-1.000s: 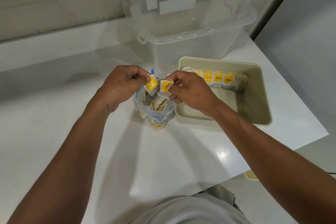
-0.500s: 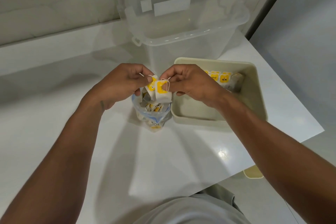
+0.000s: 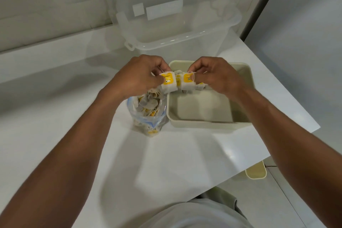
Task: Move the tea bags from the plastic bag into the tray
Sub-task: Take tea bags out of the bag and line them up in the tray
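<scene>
Nearest on the white countertop (image 3: 74, 135), the plastic bag (image 3: 148, 118) is seen standing open just beside the tray (image 3: 203, 123), touching or nearly touching its near-left corner. A loose heap of remaining tea bags (image 3: 149, 102) is held inside the bag.

Above the tray's left edge, two sachets are held side by side. The first tea bag (image 3: 168, 83) is pinched by the curled fingers and thumb of the left hand (image 3: 137, 76), and the second tea bag (image 3: 187, 82) is pinched at its upper corner by the right hand (image 3: 218, 77). Thin strings are looped about both yellow tags.

These sachets are judged to be very light, soft and easily torn. A gentle pinch at the tag or the folded top edge is advised, not a squeeze on the filled paper. The strings are likely to snag on one another, so the pair should be kept apart on release.

A few placed tea bags (image 3: 200, 86) can be glimpsed behind the hands, though most of that row is hidden. Farthest back, a clear storage box (image 3: 175, 39) is set against the wall.
</scene>
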`<state>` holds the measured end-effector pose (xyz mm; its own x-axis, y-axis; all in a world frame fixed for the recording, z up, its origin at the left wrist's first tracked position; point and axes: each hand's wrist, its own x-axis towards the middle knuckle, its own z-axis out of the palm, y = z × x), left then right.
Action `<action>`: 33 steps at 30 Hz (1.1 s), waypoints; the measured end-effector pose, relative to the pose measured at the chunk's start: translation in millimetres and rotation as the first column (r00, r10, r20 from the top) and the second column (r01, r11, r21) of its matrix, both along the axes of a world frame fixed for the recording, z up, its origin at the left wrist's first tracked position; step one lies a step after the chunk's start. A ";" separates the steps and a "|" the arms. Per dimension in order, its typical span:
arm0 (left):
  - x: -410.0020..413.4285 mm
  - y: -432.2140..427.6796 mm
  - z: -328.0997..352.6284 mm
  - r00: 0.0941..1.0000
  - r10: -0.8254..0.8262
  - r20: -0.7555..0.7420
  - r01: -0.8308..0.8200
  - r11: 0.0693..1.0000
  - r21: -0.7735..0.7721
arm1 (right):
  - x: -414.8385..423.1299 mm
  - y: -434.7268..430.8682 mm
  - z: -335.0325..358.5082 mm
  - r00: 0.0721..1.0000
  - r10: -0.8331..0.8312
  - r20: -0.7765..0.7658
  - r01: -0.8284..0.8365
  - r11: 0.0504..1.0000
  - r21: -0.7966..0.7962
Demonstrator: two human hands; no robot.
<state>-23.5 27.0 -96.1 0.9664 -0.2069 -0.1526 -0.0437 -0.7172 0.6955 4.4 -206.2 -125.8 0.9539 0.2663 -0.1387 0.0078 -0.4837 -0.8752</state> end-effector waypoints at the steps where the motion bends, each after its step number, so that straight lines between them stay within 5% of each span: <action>1: 2.2 -6.8 -0.8 0.997 -0.016 0.078 0.007 0.993 0.115 | 2.6 -7.3 -0.1 0.998 -0.041 0.046 0.043 0.997 -0.062; 5: 9.2 -32.0 -4.8 0.957 -0.067 0.282 -0.049 0.921 0.387 | 11.2 -34.4 -2.5 0.972 -0.159 0.171 0.194 0.957 -0.216; 13: 29.9 -74.7 -31.6 0.961 -0.145 0.234 0.042 0.917 0.397 | 6.0 -59.6 -30.1 0.980 -0.154 0.127 0.198 0.830 -0.522; 17: 34.6 -90.2 -49.1 0.978 -0.185 0.096 0.131 0.905 0.404 | -1.1 -62.8 -40.4 1.000 0.009 0.002 -0.007 0.836 -0.549; 23: 47.7 -103.7 -68.6 0.964 -0.230 0.133 0.140 0.866 0.480 | 11.0 -63.8 -55.4 0.996 -0.038 0.086 0.082 0.794 -0.602; 28: 58.5 -105.0 -71.3 0.958 -0.283 0.051 0.228 0.855 0.465 | 20.7 -67.8 -59.9 0.998 0.064 0.005 -0.050 0.821 -0.568; 33: 70.9 -113.7 -76.0 0.960 -0.229 0.162 0.119 0.855 0.505 | 39.5 -58.4 -65.8 0.996 -0.009 0.086 0.063 0.759 -0.648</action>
